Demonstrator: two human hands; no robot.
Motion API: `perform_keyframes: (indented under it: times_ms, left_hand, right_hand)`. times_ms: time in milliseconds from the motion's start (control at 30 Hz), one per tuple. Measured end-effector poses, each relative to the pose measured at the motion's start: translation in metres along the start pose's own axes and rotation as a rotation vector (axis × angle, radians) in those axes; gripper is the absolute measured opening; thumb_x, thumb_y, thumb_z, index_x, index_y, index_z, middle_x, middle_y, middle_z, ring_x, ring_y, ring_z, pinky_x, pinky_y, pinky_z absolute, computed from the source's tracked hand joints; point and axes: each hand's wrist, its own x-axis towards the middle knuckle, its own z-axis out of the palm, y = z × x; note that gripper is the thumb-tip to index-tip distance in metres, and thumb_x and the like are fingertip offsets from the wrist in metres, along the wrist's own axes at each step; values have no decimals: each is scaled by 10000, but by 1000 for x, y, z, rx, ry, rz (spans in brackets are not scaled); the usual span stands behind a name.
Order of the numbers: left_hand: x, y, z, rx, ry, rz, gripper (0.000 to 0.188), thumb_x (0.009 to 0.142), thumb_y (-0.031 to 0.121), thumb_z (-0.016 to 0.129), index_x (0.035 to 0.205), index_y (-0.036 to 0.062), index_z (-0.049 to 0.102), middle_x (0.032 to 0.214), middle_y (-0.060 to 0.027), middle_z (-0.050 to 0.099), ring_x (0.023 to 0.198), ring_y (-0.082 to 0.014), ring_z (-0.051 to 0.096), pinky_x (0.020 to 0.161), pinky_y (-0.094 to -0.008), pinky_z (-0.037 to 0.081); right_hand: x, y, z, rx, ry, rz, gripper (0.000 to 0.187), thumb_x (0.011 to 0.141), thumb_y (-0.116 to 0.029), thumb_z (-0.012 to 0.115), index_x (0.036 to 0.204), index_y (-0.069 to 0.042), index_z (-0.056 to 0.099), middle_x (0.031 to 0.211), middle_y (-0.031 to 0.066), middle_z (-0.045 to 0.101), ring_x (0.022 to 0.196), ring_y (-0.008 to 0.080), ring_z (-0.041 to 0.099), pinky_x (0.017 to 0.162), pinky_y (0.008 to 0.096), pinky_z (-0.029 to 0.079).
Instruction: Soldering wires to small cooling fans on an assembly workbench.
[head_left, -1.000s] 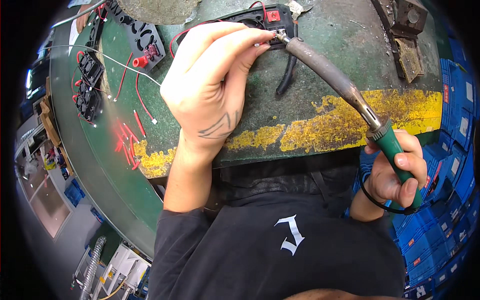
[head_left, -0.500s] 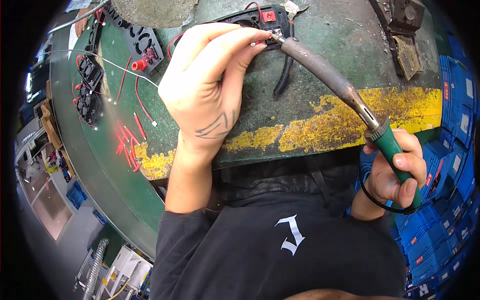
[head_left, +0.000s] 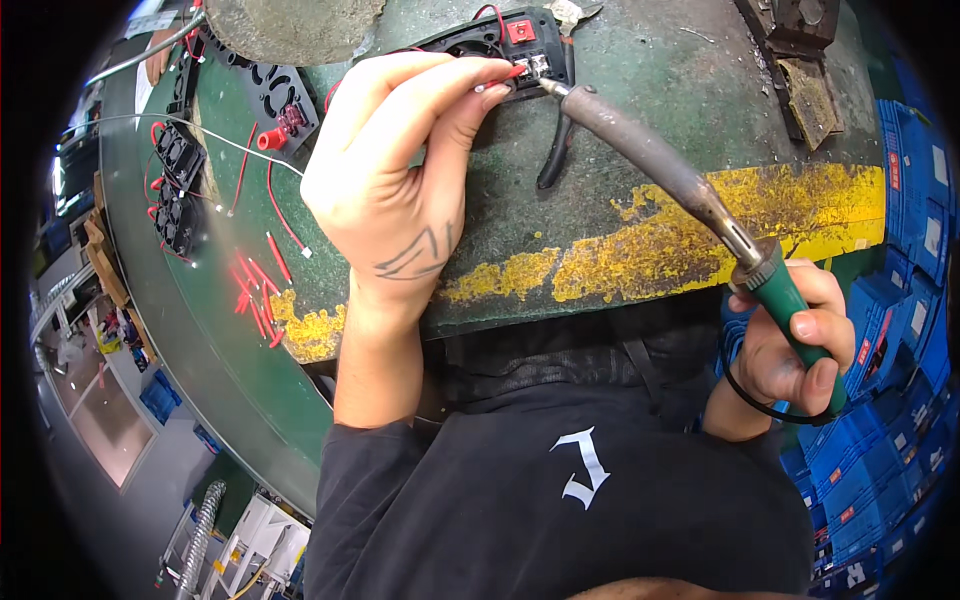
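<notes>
My left hand point(head_left: 395, 175) is closed in a pinch on a thin red wire point(head_left: 518, 71), its fingertips over the near side of a black plastic housing point(head_left: 555, 62). Beside the wire end, shiny metal terminals point(head_left: 538, 66) show on the housing. My right hand point(head_left: 800, 345) grips the green handle of a soldering iron point(head_left: 650, 145). The iron slants up and left, and its tip lies just at the near side of the terminals; whether it touches them I cannot tell. A red square part point(head_left: 521, 32) sits on the housing. Part of the housing is hidden behind my left hand.
Black-handled pliers point(head_left: 553, 160) lie by the housing. Loose red wires point(head_left: 278, 258), small black fans point(head_left: 178, 150) and another dark panel point(head_left: 285, 90) are at the left. A round grey slab point(head_left: 295, 25) and metal block point(head_left: 800, 25) stand farther back; blue bins point(head_left: 905, 270) fill the right.
The iron's tip has drawn back slightly toward me and away from the terminals, which show more now. My left hand has shifted a little left, still pinching the red wire.
</notes>
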Motion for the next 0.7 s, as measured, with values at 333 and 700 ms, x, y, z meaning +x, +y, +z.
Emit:
perform_keyframes:
  times_ms: [333,700]
  left_hand:
    - [2,-2,5,19,47,55,170,774,-49,750,928,25,751,850,-87,674,715,-152,641,624,-241,511]
    - [2,-5,7,-22,43,56,172,762,-61,753,924,-4,742,853,-96,680,754,-176,649,660,-253,512]
  right_hand:
    - [-16,18,-28,314,452,271,434,919,-493,432,1063,-164,677,1078,240,650,710,356,639,506,367,499]
    - [-14,39,-26,280,488,159,509,958,-474,355,1105,-62,616,972,297,639,644,362,645,501,386,532]
